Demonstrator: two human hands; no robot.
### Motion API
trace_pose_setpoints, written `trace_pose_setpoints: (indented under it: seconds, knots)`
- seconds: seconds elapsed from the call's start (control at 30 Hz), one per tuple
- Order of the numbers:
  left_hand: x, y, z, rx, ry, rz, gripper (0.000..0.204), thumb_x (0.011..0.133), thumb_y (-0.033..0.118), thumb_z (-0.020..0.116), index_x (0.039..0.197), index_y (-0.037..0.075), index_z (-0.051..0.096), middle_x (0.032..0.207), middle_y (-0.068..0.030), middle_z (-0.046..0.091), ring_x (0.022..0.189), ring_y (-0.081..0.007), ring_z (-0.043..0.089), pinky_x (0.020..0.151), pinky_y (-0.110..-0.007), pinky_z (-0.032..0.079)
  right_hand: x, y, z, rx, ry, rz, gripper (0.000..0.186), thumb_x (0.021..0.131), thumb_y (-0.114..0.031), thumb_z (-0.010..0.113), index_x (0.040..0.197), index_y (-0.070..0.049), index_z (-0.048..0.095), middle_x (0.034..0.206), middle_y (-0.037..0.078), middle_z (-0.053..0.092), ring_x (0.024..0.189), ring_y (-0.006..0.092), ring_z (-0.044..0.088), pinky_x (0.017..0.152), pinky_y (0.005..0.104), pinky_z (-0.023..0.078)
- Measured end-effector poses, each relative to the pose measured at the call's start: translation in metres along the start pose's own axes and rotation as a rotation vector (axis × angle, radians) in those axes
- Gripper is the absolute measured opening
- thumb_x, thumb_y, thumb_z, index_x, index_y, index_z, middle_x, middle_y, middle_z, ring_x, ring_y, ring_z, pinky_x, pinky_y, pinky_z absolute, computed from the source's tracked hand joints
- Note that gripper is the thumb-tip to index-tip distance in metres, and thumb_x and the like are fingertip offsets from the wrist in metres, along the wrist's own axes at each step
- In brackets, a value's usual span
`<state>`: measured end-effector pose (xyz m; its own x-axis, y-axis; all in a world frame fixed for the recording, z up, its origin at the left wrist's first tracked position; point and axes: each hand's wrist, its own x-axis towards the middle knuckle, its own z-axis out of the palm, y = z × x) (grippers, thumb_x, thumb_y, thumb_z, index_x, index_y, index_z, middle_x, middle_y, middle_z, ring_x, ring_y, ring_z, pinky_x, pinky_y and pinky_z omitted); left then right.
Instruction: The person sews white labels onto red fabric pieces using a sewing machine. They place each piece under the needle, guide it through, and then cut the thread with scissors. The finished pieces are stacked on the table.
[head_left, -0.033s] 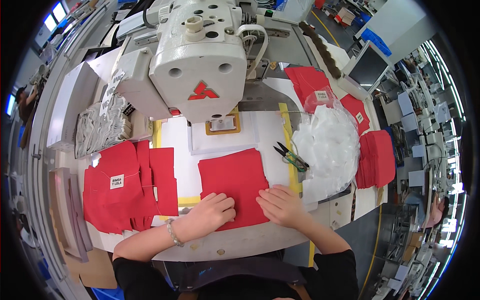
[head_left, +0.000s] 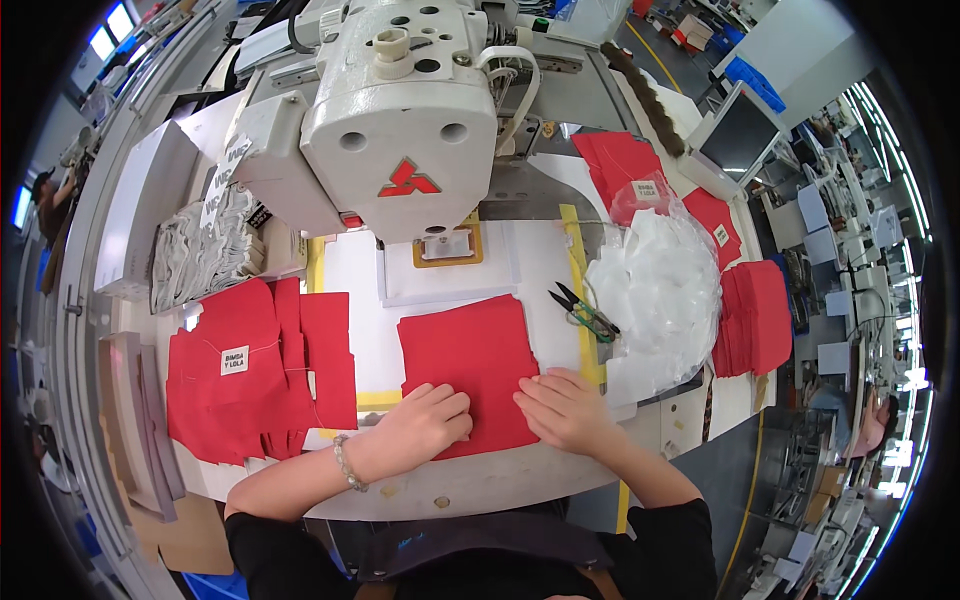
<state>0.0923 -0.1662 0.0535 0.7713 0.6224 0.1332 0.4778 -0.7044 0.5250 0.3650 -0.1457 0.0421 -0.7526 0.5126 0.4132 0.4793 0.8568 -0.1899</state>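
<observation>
A red fabric piece (head_left: 470, 350) lies flat on the white work surface in front of me, below the sewing machine head. My left hand (head_left: 430, 422), with a bead bracelet at the wrist, curls its fingers closed at the fabric's lower left edge. At the right edge, my right hand (head_left: 566, 408) has its fingers bent together on the fabric; the thumb is mostly hidden. Green-handled thread snips (head_left: 586, 314) rest to the right of the piece, their dark blades pointing up and left.
The white sewing machine (head_left: 400, 130) rises beyond the fabric. Labelled red pieces (head_left: 225, 390) are spread on the left. A heap of translucent white pieces (head_left: 655, 300) and a red stack (head_left: 755, 320) stand right. A grey bundle (head_left: 205, 250) lies far left, a monitor (head_left: 738, 130) far right.
</observation>
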Motion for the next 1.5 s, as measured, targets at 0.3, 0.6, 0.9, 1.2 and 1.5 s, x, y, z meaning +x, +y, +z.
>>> trace_pose_setpoints:
  seconds: [0.3,0.6,0.9,1.2,1.5]
  knots:
    - [-0.007,0.009,-0.001,0.001,0.019,0.035,0.036,0.073,0.023,0.078,0.098,0.005,0.059,0.1,-0.0069,0.053,0.091,-0.0221,0.052,0.078,-0.033,0.044,-0.01,0.001,-0.007,0.039,-0.09,0.041,0.042,0.075,-0.035,0.078,0.107,-0.009,0.069,0.115,0.005,0.066,0.103,0.0187,0.062,0.098,0.0396,0.042]
    - [-0.007,0.007,-0.003,-0.25,0.012,-0.106,0.033,0.069,0.02,0.084,0.09,0.007,0.062,0.095,-0.0072,0.055,0.088,-0.0255,0.055,0.078,-0.036,0.046,-0.023,-0.002,-0.015,0.031,-0.153,0.09,0.046,0.073,-0.044,0.079,0.109,-0.018,0.068,0.129,-0.003,0.061,0.112,0.0149,0.056,0.091,0.0403,0.033]
    - [-0.002,0.0,-0.008,-0.393,-0.03,-0.141,0.024,0.072,0.016,0.082,0.081,0.004,0.064,0.09,-0.0082,0.056,0.085,-0.0265,0.058,0.079,-0.037,0.049,-0.019,-0.016,-0.008,0.062,-0.106,0.033,0.041,0.073,-0.039,0.08,0.106,-0.018,0.069,0.126,-0.003,0.062,0.11,0.0146,0.056,0.084,0.0386,0.031]
    - [0.003,0.001,-0.04,-0.175,0.175,-0.136,0.01,0.079,0.012,0.076,0.08,0.007,0.068,0.074,-0.0045,0.065,0.071,-0.0223,0.062,0.067,-0.034,0.05,-0.015,0.006,-0.029,0.839,-0.126,0.778,0.044,0.094,-0.042,0.058,0.126,-0.012,0.062,0.08,0.006,0.065,0.064,0.0137,0.058,0.055,0.0258,0.04]
    - [-0.006,0.004,-0.043,-0.044,0.273,0.147,0.018,0.077,0.01,0.07,0.094,0.004,0.069,0.087,-0.005,0.071,0.074,-0.0198,0.068,0.065,-0.031,0.053,0.047,0.023,-0.042,1.642,-0.557,1.175,0.056,0.105,-0.047,0.029,0.14,-0.009,0.05,0.096,0.013,0.068,0.07,0.0153,0.068,0.057,0.0231,0.053]
